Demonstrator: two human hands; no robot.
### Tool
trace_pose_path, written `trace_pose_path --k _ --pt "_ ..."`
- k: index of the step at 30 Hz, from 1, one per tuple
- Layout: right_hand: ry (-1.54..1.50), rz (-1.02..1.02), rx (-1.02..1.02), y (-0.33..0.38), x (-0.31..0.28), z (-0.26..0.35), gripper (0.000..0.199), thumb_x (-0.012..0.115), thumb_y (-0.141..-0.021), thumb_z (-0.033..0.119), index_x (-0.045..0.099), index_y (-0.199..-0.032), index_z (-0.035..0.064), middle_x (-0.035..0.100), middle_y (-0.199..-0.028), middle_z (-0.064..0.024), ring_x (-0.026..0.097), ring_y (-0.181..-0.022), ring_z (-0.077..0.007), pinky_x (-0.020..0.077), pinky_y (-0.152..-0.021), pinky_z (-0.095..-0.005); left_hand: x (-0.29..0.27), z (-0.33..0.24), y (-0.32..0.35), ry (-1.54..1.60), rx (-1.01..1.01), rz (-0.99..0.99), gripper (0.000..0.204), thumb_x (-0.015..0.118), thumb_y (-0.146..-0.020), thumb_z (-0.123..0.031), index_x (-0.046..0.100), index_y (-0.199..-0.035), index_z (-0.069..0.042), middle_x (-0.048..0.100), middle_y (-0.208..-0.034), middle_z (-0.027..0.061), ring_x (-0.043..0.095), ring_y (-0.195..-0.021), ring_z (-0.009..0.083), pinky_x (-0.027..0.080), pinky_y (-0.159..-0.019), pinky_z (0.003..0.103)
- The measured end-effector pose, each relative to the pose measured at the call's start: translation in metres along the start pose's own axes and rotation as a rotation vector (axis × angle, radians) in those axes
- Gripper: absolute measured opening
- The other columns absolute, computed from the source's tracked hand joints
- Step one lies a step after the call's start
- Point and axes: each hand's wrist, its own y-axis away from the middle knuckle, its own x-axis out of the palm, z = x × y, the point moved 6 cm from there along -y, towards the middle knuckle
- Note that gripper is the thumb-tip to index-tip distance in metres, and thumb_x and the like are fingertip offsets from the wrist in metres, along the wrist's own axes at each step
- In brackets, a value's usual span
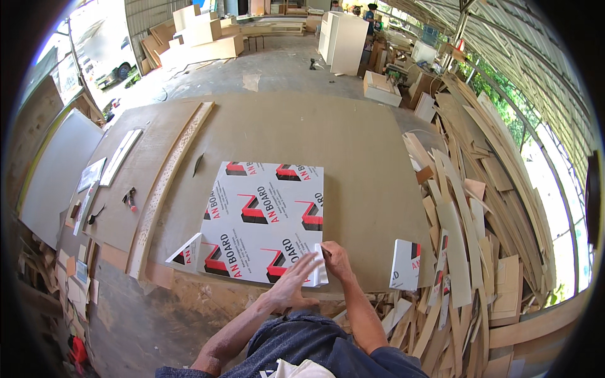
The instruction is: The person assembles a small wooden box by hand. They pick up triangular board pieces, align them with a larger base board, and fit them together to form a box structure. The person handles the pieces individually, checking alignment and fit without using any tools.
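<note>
1. Nearest the camera, the person's blue-clothed lap and two bare forearms rise from the lower edge toward the near rim of the large brown fibreboard worktable (353,145).
2. The left hand (291,285) lies flat, fingers spread wide, pressing on the near right corner of a square white panel covered in protective film with red and black printed marks (265,217).
3. The right hand (336,259) sits just beside it at the panel's right edge, fingers pinched closed on a small dark tool (324,251); what kind of tool cannot be told.
4. Between the two hands, a narrow white strip of film (320,268) stands up from the panel's edge.
5. The panel lies flat on the table's near half, its near edge close to the rim.
6. A loose triangular scrap of the same film (186,250) lies at the panel's near left corner.
7. A small white film-covered offcut (404,264) rests near the table's right edge, apart from the hands.
8. A heap of pale wooden offcuts (472,220) fills the floor to the right.
</note>
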Motion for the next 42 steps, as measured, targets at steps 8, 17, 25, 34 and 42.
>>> trace_pose_path --k 8,17,25,34,42 --pt "0.047 0.050 0.084 0.004 0.002 -0.013 0.029 0.056 -0.101 0.032 0.074 -0.108 0.0101 0.071 -0.096 -0.0127 0.069 -0.091 -0.0350 0.0559 -0.079 -0.0441 0.041 0.015 -0.016 0.119 -0.021 -0.036 0.061 0.077 -0.084 -0.014 0.054 -0.140 -0.008 0.048 -0.151 0.0165 0.041 -0.146 0.0358 0.042 -0.117 0.046" --pt "0.178 0.118 -0.159 -0.005 0.009 -0.017 0.018 0.059 -0.097 0.020 0.071 -0.103 0.0090 0.066 -0.092 -0.0113 0.066 -0.086 -0.0338 0.0541 -0.077 -0.0456 0.054 0.024 -0.007 0.120 -0.071 -0.171 0.067 0.085 -0.079 -0.010 0.050 -0.136 -0.009 0.049 -0.152 0.0162 0.042 -0.147 0.0354 0.041 -0.117 0.044" --pt "0.109 0.165 -0.204 -0.013 0.006 -0.006 0.016 0.059 -0.094 0.018 0.068 -0.094 0.0048 0.065 -0.089 -0.0121 0.064 -0.089 -0.0329 0.0536 -0.081 -0.0445 0.032 0.034 0.004 0.355 -0.146 -0.244 0.071 0.083 -0.078 0.001 0.047 -0.138 -0.007 0.049 -0.151 0.0161 0.041 -0.147 0.0339 0.038 -0.119 0.044" --pt "-0.249 0.240 -0.095 -0.003 -0.001 0.018 0.016 0.061 -0.092 0.018 0.062 -0.086 0.0030 0.065 -0.096 -0.0090 0.062 -0.096 -0.0270 0.0516 -0.086 -0.0379 0.018 0.037 0.008 0.612 -0.344 -0.275 0.066 0.082 -0.080 0.001 0.049 -0.138 0.001 0.052 -0.145 0.0148 0.053 -0.135 0.0312 0.046 -0.110 0.039" --pt "-1.141 0.047 0.352 0.010 0.004 0.004 0.011 0.055 -0.089 0.003 0.062 -0.080 0.0008 0.064 -0.099 -0.0064 0.060 -0.100 -0.0202 0.0443 -0.101 -0.0335 0.005 0.023 -0.010 0.216 -0.087 -0.310 0.062 0.081 -0.084 -0.005 0.051 -0.138 0.000 0.049 -0.147 0.0167 0.047 -0.141 0.0357 0.042 -0.115 0.042"
